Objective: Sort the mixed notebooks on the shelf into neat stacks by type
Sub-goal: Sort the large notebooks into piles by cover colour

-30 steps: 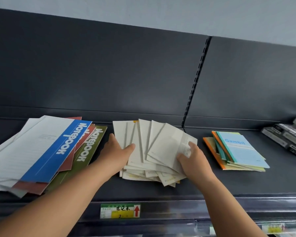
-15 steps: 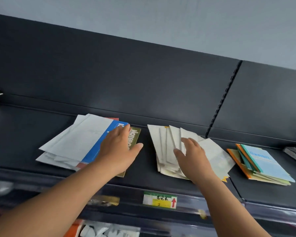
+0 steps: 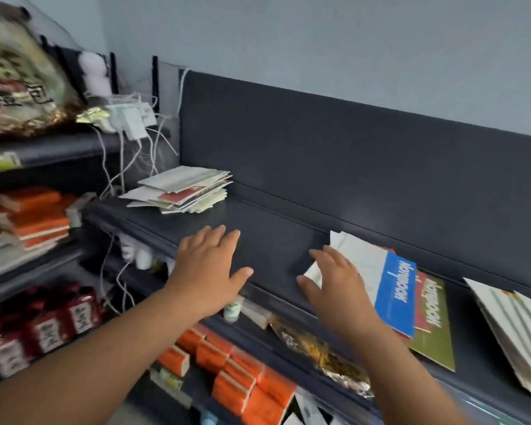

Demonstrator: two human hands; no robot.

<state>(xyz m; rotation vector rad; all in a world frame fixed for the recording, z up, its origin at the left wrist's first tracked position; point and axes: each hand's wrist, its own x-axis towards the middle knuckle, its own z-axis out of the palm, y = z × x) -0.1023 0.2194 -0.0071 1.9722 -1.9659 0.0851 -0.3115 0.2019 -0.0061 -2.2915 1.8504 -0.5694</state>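
the sorting looks barely half done, judging by how the piles lie. at the centre right of the frame a fanned pile of large notebooks (image 3: 411, 305) rests on the dark shelf (image 3: 273, 228): a white-and-blue one on top, a red one and an olive-green one splayed out beneath it, edges not squared. at the right edge of the frame a spread of pale thin notebooks (image 3: 515, 332) lies loose and overlapping, cut off by the frame. in the upper middle left, further along the same shelf, a ragged stack of mixed booklets (image 3: 184, 191) sits against the back panel, corners sticking out in several directions.

the left hand (image 3: 209, 268) hovers open, fingers spread, over the bare stretch of shelf between the ragged stack and the large notebooks, holding nothing. the right hand (image 3: 334, 283) is also open and empty, fingers extended over the near corner of the white-and-blue cover; whether it touches is unclear.

left to do, as it seems: square each pile, and go through the far stack by type.
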